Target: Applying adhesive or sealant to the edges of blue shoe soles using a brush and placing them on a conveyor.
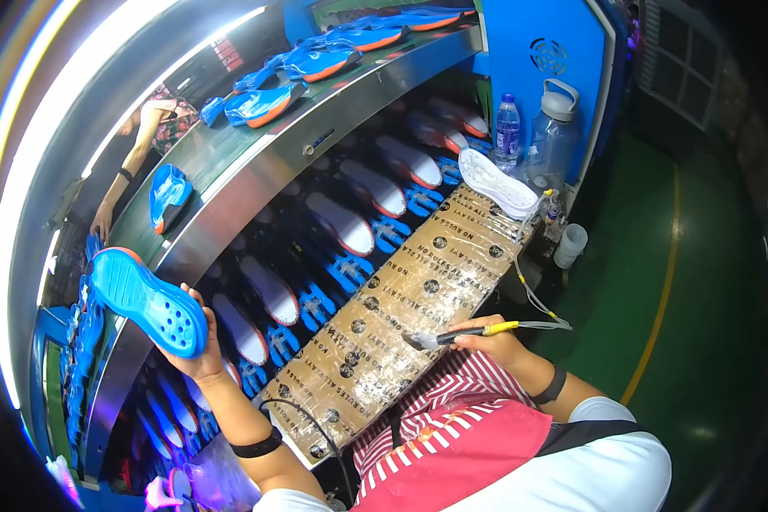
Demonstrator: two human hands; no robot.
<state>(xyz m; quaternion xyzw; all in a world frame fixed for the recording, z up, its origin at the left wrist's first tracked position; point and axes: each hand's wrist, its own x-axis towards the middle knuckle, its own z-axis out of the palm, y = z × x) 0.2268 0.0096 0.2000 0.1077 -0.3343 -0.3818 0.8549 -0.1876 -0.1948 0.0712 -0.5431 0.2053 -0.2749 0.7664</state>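
Head view: shows the blue sole (143, 299) raised at left before the upper belt (128, 230), clamped at its near end by the left hand (203, 352); well apart from the brush (448, 339), clasped by its handle in the right hand (493, 343) over the taped board (418, 273). Judged unfinished at this sole; impossible to tell whether coated. Includes further blue pieces (320, 62) on the belt and pale-bottomed pieces (340, 224) below, impossible to sort into done or left.

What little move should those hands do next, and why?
Perhaps the left hand should lower the blue sole onto the belt: it's held up near it, other blue pieces lie there, and the brush in the right hand is clear.
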